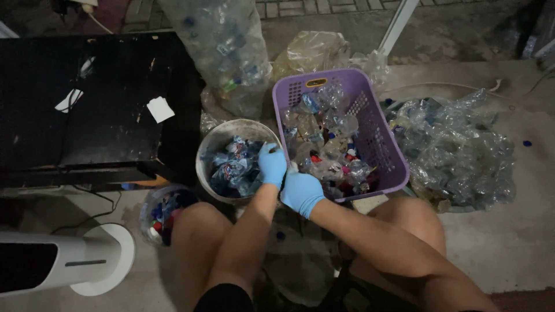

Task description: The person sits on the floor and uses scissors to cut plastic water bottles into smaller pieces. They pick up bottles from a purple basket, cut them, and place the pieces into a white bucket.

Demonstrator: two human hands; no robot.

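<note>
Both my hands wear light blue gloves. My left hand [272, 164] hangs over the right rim of a round white bucket [215, 138] that holds torn blue and red bottle labels. My right hand [300, 192] sits close beside it, at the front left corner of a purple plastic basket [381, 138] filled with crushed clear bottles. The fingers of both hands curl together around something small; what it is stays hidden between them.
A small tub of coloured bottle caps [162, 211] stands by my left knee. A black low table [92, 104] is at left, a white fan base [104, 260] below it. Clear bags of bottles [228, 52] stand behind; crushed bottles pile [457, 150] at right.
</note>
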